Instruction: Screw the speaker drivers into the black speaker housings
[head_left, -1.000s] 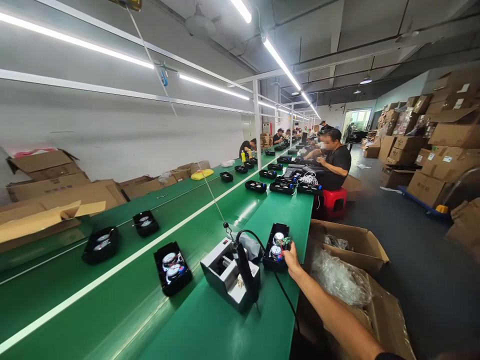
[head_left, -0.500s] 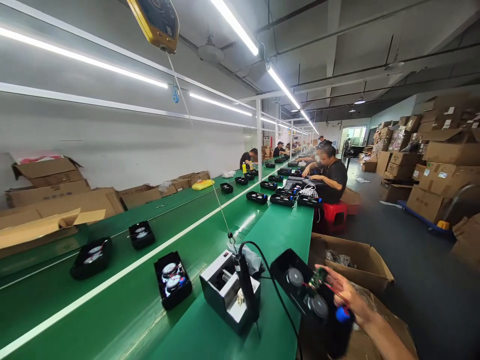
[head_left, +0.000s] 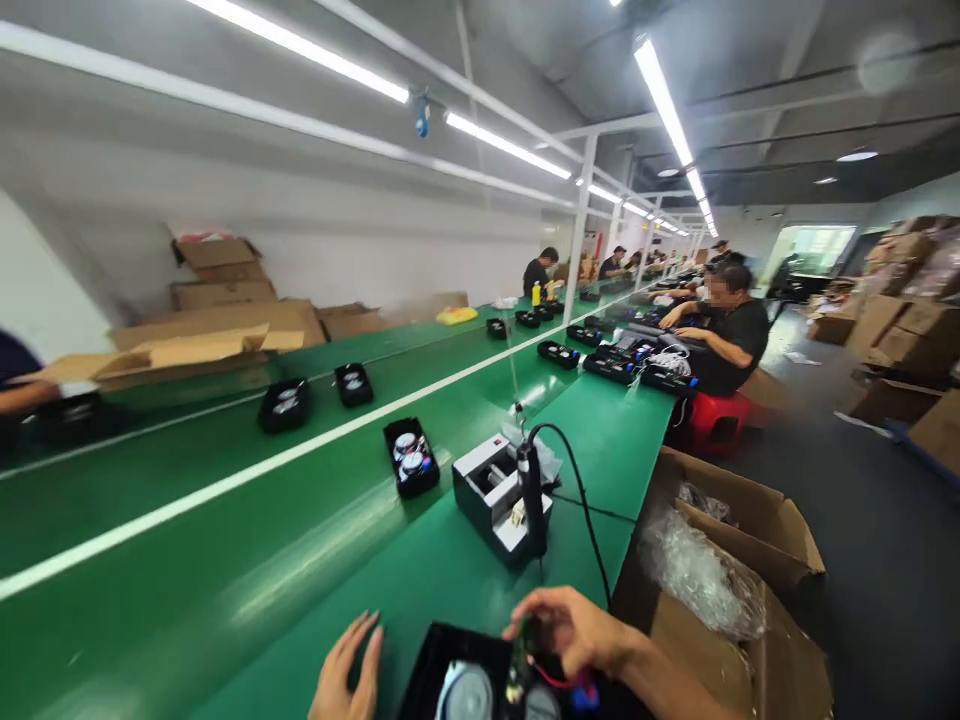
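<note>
At the bottom of the head view, a black speaker housing (head_left: 429,668) with round silver speakers lies at the near edge of the green bench. My right hand (head_left: 574,630) is closed on a small green circuit board (head_left: 523,660) above the housing, with red wires and a blue part beside it. Left of the housing is my left hand (head_left: 349,675), fingers apart and holding nothing. Beyond them a black electric screwdriver (head_left: 529,490) hangs upright by a black and white box (head_left: 487,500).
More black housings (head_left: 411,458) sit on the green conveyor (head_left: 225,540). Cardboard boxes (head_left: 780,530) with clear plastic stand at the right. A co-worker (head_left: 731,320) sits farther up the line; another person's arm (head_left: 26,398) reaches in at far left.
The view has turned left. The housing and my right hand with the board now appear lower and farther left, over the bench. My left hand and a person's arm at far left have come into view.
</note>
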